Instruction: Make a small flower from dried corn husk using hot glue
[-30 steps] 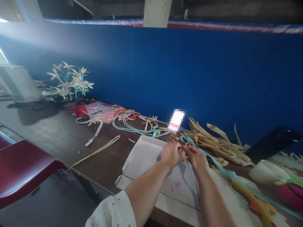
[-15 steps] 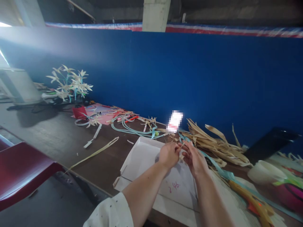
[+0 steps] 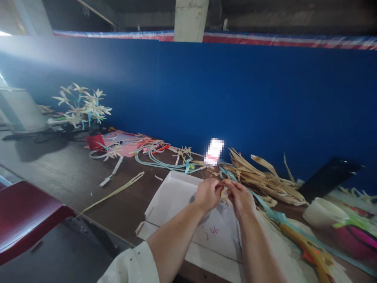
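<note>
Over a white cardboard box lid (image 3: 176, 204), my left hand (image 3: 208, 195) and my right hand (image 3: 242, 197) meet fingertip to fingertip. Both are closed in a pinch on a small pale husk piece (image 3: 225, 196), whose petal-like strips hang below the fingers. Its upper part is hidden by my fingertips. Red handwritten marks show on the lid beneath my wrists. Just beyond the right hand lies a bundle of dry corn husks (image 3: 259, 179), and a light-blue ribbon (image 3: 272, 212) runs beside that hand.
A yellow glue gun (image 3: 312, 247) lies at right, near a white roll (image 3: 324, 212) and a black object (image 3: 330, 179). Husk flowers (image 3: 85, 106) stand at back left. Coiled blue cords (image 3: 153, 159) and a pale strand (image 3: 118, 191) lie left. A red chair (image 3: 26, 220) adjoins the table.
My right hand's fingers, spread apart before, have closed into a pinch against the left hand's fingertips. The whole view has shifted slightly, with the scene moving left.
</note>
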### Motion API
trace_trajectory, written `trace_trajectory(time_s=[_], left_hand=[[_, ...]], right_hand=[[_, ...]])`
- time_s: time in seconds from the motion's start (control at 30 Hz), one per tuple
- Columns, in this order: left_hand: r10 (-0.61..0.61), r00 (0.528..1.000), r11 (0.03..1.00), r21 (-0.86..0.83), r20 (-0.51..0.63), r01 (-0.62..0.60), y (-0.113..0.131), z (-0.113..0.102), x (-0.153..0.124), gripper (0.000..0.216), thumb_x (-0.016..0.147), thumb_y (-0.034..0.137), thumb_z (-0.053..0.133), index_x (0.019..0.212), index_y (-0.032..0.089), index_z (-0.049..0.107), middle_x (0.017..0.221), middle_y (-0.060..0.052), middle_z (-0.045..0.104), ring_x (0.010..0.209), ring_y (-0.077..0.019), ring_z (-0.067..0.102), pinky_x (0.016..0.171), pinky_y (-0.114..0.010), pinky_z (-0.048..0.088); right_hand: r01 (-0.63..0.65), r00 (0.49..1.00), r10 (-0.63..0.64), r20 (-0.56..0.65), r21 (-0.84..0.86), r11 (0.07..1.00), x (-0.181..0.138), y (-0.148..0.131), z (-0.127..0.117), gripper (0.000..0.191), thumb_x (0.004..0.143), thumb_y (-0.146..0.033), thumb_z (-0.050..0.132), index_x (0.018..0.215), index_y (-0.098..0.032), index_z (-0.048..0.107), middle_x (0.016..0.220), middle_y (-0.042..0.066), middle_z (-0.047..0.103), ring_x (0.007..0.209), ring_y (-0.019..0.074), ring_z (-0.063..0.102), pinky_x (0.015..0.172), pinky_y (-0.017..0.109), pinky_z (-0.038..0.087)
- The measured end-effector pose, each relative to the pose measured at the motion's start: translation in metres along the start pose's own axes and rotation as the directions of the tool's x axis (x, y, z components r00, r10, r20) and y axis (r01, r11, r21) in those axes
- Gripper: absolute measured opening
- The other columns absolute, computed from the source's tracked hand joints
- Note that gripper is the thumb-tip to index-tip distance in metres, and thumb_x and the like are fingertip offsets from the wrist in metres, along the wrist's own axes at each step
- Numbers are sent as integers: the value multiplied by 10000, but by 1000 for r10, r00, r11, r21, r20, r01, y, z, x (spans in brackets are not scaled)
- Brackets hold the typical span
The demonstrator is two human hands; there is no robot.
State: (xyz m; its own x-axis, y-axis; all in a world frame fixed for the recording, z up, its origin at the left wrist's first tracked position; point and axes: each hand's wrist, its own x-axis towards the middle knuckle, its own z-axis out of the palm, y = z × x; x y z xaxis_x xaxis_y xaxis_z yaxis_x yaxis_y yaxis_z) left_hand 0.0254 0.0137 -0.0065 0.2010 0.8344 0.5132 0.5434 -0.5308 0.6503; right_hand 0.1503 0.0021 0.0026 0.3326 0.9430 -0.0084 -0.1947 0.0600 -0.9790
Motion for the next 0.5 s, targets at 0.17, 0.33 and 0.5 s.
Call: trace_trajectory(time_s=[0.17, 0.33, 0.5], left_hand=[[-61, 998, 997, -48, 3, 61, 0, -2, 1, 139, 826, 242, 518, 760, 183, 625, 831, -27, 668, 792, -156, 586, 721, -253, 416], [-108, 994, 994, -33, 22, 109, 0, -3, 2, 128, 813, 235, 533, 760, 186, 639, 791, -20, 665, 738, -141, 575, 699, -245, 417], [-53, 999, 998, -19, 0, 53, -1, -1, 2, 121, 810, 247, 550, 775, 178, 643, 807, -32, 671, 788, -159, 590, 731, -263, 428]], right_hand=[[-114, 981, 93, 167, 120, 986, -7, -8, 1, 501, 632, -458, 784, 1055, -212, 676, 943, 55, 682, 526, 85, 519, 406, 181, 394], [-133, 984, 109, 138, 178, 975, -7, -11, 2, 522, 721, -598, 652, 1101, -240, 635, 1050, 57, 667, 572, 95, 583, 416, 180, 442], [-26, 1000, 27, -9, 58, 998, -4, -4, 3, 470, 561, -423, 828, 946, -191, 691, 763, -2, 653, 486, 61, 476, 373, 161, 339]])
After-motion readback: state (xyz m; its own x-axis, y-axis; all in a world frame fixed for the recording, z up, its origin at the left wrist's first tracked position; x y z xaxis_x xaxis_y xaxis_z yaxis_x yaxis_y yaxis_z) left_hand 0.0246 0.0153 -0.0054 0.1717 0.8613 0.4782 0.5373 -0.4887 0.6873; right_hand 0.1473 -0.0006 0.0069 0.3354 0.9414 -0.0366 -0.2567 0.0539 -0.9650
